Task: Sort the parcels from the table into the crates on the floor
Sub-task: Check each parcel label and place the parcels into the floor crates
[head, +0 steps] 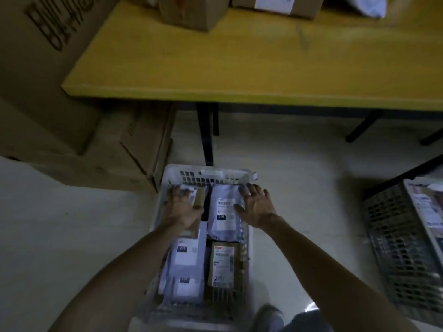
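A white slotted crate [211, 174] stands on the floor below me, filled with several parcels. My left hand [182, 207] lies flat with spread fingers on a brown parcel [199, 198] at the crate's far left. My right hand [255, 207] presses with straight fingers on a white poly bag parcel [224, 214] with a label at the far right. Nearer me lie a white labelled bag [187, 255] and a brown labelled box [224, 264]. On the yellow table [263, 68] stand cardboard parcels [191, 13] and a white bag [366, 6].
A dark mesh crate [402, 248] holding parcels stands on the floor at the right. Large cardboard cartons [48, 80] are stacked at the left beside the table. Black table legs [206, 135] stand just beyond the white crate. My shoe [268, 317] shows at the bottom.
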